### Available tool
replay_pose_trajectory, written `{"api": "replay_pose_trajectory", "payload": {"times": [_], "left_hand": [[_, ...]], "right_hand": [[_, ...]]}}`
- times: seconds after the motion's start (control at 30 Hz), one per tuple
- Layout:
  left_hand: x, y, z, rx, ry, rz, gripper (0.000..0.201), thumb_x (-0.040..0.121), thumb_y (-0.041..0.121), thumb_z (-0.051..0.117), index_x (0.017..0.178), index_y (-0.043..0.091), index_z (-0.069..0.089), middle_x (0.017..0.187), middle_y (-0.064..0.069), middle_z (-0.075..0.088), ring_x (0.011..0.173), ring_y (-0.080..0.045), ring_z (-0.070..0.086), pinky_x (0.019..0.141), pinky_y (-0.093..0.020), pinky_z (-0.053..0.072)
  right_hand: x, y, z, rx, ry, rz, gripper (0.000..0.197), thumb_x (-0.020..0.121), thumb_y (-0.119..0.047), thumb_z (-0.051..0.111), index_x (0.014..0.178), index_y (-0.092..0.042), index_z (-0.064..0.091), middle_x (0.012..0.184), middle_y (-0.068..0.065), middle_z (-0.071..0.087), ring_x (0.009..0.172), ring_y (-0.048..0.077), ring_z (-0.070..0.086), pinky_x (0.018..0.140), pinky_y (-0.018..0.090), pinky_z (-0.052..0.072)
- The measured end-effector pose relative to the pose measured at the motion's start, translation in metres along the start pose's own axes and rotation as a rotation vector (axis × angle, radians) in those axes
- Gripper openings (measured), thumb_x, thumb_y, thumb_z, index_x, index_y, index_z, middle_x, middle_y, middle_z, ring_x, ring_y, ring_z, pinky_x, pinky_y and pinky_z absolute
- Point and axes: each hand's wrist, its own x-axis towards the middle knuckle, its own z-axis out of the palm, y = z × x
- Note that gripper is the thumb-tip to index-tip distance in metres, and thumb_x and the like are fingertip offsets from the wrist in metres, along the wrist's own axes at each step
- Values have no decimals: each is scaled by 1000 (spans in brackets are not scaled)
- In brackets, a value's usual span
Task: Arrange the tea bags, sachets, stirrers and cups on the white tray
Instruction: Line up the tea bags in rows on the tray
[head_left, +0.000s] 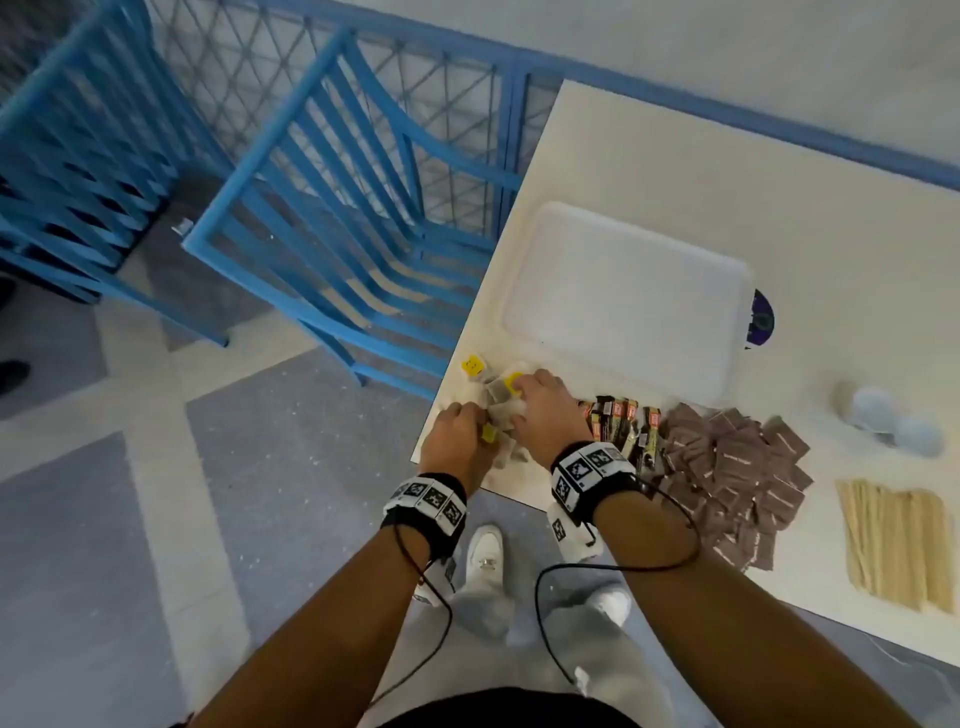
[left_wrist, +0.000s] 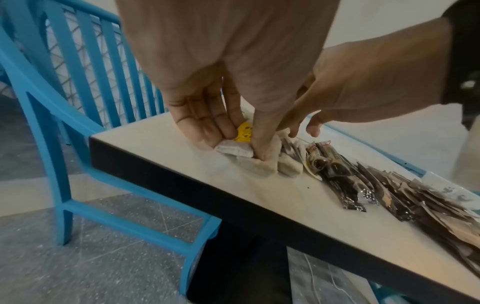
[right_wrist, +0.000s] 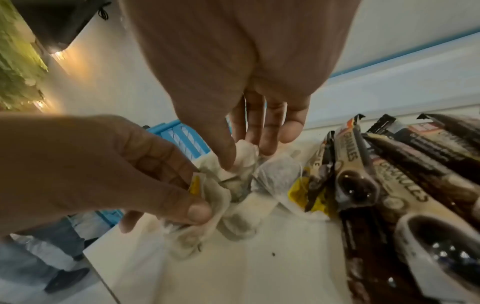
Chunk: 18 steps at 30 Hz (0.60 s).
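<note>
- Both hands worked the tea bags (head_left: 496, 400), heaped at the table's near-left corner, at seven o'clock from the bare white tray (head_left: 623, 301).
- Left hand (head_left: 457, 431) pinched one bag and its yellow tag (left_wrist: 244, 132) between thumb and fingers.
- Right hand (head_left: 545, 410) pinched another bag.
- Judged step: gathering tea bags; next, lift them together without snagging strings.
- Coffee sachets (head_left: 623, 426), stirrers (head_left: 896, 545) and cups (head_left: 893, 421) waited at three o'clock.

purple disc (head_left: 762, 318) half under tray (head_left: 623, 249)
</note>
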Motion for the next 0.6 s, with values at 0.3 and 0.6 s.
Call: {"api": "replay_pose_trajectory", "payload": {"times": [0.3, 0.6], "left_hand": [[-4, -7, 3, 2, 33, 93, 23, 86, 35, 73, 98, 16, 67, 109, -5, 60, 103, -29, 55, 76, -39, 49], [-7, -3, -8, 65, 71, 268, 18, 84, 28, 79, 90, 14, 70, 101, -5, 69, 97, -31, 51, 82, -39, 40]], "right_hand": [[4, 9, 6, -31, 43, 41, 13, 89, -9, 61, 100, -11, 68, 114, 10, 56, 107, 29, 47, 90, 43, 47], [-4, 20, -15, 317, 123, 91, 6, 85, -8, 69, 84, -14, 71, 83, 1, 68, 82, 21, 60, 74, 34, 51]]}}
